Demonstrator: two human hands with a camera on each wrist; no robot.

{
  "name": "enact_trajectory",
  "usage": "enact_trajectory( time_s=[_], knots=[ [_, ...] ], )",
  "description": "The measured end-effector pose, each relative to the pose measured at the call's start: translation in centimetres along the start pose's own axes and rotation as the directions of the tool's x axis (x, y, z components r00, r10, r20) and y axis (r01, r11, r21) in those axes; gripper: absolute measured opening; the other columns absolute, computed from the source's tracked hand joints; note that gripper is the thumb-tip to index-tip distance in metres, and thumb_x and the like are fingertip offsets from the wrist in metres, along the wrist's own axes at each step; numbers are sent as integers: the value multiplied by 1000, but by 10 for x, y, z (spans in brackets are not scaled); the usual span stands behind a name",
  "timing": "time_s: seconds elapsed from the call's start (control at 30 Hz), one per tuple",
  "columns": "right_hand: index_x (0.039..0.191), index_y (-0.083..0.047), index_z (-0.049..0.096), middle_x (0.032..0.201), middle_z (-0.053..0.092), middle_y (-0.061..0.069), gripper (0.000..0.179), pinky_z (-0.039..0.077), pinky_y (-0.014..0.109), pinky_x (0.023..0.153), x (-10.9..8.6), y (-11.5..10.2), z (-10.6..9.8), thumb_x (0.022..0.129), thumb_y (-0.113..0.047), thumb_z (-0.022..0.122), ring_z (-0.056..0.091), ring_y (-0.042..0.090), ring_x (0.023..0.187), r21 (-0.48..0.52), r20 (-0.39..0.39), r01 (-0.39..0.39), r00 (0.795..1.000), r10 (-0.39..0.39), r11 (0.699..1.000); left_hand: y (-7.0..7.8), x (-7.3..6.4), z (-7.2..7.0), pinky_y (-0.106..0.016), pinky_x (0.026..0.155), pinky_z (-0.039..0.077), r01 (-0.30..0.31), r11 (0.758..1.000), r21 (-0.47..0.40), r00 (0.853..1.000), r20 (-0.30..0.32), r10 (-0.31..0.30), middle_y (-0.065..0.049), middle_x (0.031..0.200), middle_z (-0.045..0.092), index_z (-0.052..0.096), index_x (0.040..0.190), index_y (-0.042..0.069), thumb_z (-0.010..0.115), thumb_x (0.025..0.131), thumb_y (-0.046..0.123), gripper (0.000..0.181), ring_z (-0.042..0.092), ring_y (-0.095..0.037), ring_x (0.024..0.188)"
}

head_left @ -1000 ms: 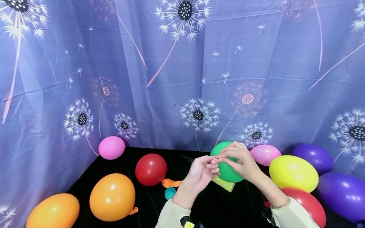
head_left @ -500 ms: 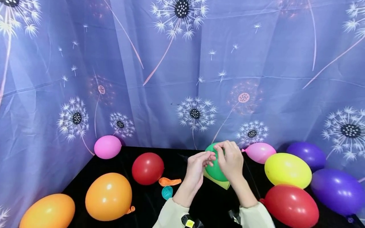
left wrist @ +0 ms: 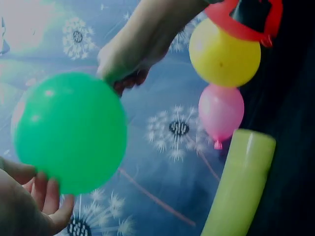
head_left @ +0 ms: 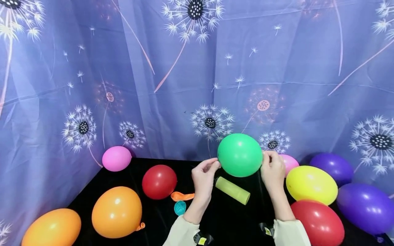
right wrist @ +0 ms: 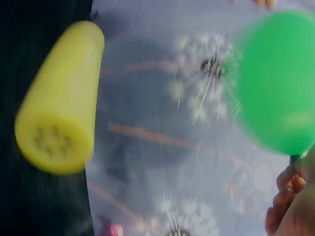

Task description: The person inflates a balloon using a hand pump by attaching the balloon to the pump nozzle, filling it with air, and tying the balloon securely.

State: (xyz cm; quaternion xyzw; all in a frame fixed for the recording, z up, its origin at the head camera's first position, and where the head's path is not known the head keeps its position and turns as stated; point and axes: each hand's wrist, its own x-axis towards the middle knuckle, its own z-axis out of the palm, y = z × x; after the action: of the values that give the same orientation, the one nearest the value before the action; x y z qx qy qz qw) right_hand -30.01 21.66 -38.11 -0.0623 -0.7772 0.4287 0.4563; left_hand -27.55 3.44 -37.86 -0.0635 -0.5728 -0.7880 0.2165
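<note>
An inflated green balloon is held up above the black table between both hands. My right hand pinches its neck at the right side; in the right wrist view a dark green neck shows above the fingers. My left hand touches the rounded left end with thumb and fingertips, and the left wrist view shows its fingers against the balloon's underside. Below the balloon lies a yellow-green cylinder, with slots in its end face in the right wrist view.
Limp orange and teal balloons lie left of my left forearm. Inflated red, orange and pink balloons stand further left. Yellow, red and purple balloons crowd the right. A dandelion-patterned curtain backs the table.
The hands, close together in front of the green balloon before, have moved apart to its two sides. The balloon has risen and turned, uncovering the yellow-green cylinder.
</note>
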Motion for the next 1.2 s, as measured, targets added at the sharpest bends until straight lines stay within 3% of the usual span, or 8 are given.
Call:
enact_trajectory(
  time_s=[0.13, 0.33, 0.73, 0.87, 1.0, 1.07, 1.13, 1.2],
  knots=[
    [95, 12, 64, 90, 65, 29, 16, 41, 48, 74, -3, -5, 3, 94, -1, 54, 55, 41, 83, -17, 44, 84, 996, -83, 996, 3, 3, -5, -18, 78, 51, -173, 976, 134, 985, 21, 172, -22, 96, 64, 67, 100, -6, 65, 87, -2, 14, 59, -9, 81],
    [92, 6, 66, 86, 67, 24, 15, 42, 42, 70, -8, -9, 4, 93, -7, 59, 56, 35, 81, -71, 28, 58, 998, -56, 996, 10, 1, -6, -19, 77, 49, -385, 892, 237, 913, -45, 406, -16, 98, 60, 67, 92, -1, 60, 82, -11, 16, 57, -22, 84],
    [83, -1, 67, 71, 63, 13, 7, 41, 39, 60, -34, -22, 22, 87, -6, 67, 51, 25, 69, -47, 68, 266, 963, -263, 963, -1, -9, 3, -33, 87, 49, -400, 845, 354, 914, 220, 341, -9, 107, 67, 70, 100, 4, 71, 84, 5, 16, 59, -24, 100],
    [83, 0, 66, 72, 62, 11, 7, 43, 28, 59, -43, -38, 22, 89, -4, 65, 51, 10, 65, 107, 196, 239, 947, -256, 965, -4, -8, 1, -42, 96, 38, -454, 739, 498, 889, 306, 340, -5, 115, 68, 73, 106, 9, 73, 85, 19, 23, 51, -23, 107],
    [84, 2, 65, 71, 64, 13, 10, 42, 15, 56, -47, -49, 17, 93, -2, 61, 47, -5, 62, 263, 309, 106, 932, -188, 959, -3, -7, -2, -45, 93, 36, -554, 555, 621, 832, 402, 381, -1, 113, 72, 76, 100, 14, 72, 85, 26, 20, 53, -23, 105],
    [83, 2, 65, 70, 64, 12, 10, 42, 13, 55, -46, -50, 16, 92, 0, 61, 47, -7, 61, 282, 281, 151, 931, -232, 948, -1, -8, -3, -40, 90, 40, -582, 476, 660, 812, 434, 391, 3, 105, 75, 78, 94, 16, 73, 84, 23, 14, 57, -20, 99],
    [80, 2, 65, 69, 64, 12, 9, 42, 12, 57, -44, -49, 16, 89, 4, 62, 48, -7, 63, 276, 186, 237, 938, -294, 931, 2, -9, -4, -32, 84, 43, -590, 438, 679, 806, 458, 376, 6, 96, 77, 79, 89, 18, 74, 82, 21, 9, 59, -16, 91],
    [79, 4, 65, 69, 64, 12, 9, 42, 11, 58, -39, -47, 15, 87, 7, 62, 50, -7, 64, 256, 55, 284, 950, -307, 924, 7, -11, -5, -25, 78, 44, -580, 450, 679, 815, 476, 331, 8, 89, 77, 80, 86, 20, 74, 82, 19, 8, 59, -12, 83]
  ],
)
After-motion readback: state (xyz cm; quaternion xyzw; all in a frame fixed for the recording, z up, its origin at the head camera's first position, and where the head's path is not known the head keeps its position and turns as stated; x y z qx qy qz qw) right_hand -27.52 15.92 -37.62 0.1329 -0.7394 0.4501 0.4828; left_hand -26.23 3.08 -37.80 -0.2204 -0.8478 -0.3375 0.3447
